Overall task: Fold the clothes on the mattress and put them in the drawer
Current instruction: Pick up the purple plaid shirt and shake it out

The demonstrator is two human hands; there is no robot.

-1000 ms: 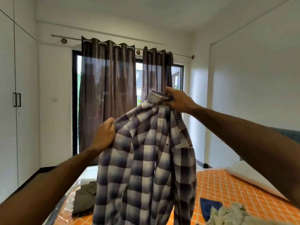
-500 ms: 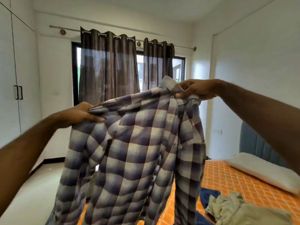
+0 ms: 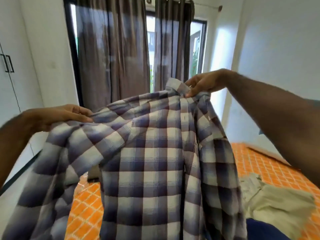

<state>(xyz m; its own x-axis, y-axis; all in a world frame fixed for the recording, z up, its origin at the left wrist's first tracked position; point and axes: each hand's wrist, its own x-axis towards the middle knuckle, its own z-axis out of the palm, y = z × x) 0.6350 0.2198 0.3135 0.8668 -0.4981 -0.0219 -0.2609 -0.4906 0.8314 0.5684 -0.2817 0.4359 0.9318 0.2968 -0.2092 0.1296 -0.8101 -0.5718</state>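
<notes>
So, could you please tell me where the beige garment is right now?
In the head view, the beige garment lies crumpled at lower right on the orange mattress, beside the held-up checked shirt.

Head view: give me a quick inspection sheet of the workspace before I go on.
Surface: mattress under an orange grid-pattern sheet.
Job's things: checked shirt held up, unfolded; beige garment crumpled at right, dark blue cloth beside it.
Clutter: nothing seen.
Grippers: left hand pinches the shirt's shoulder; right hand pinches it by the collar.
Cables: nothing seen.
Surroundings: brown curtains over a window, white wardrobe at left; no drawer in view.
</notes>
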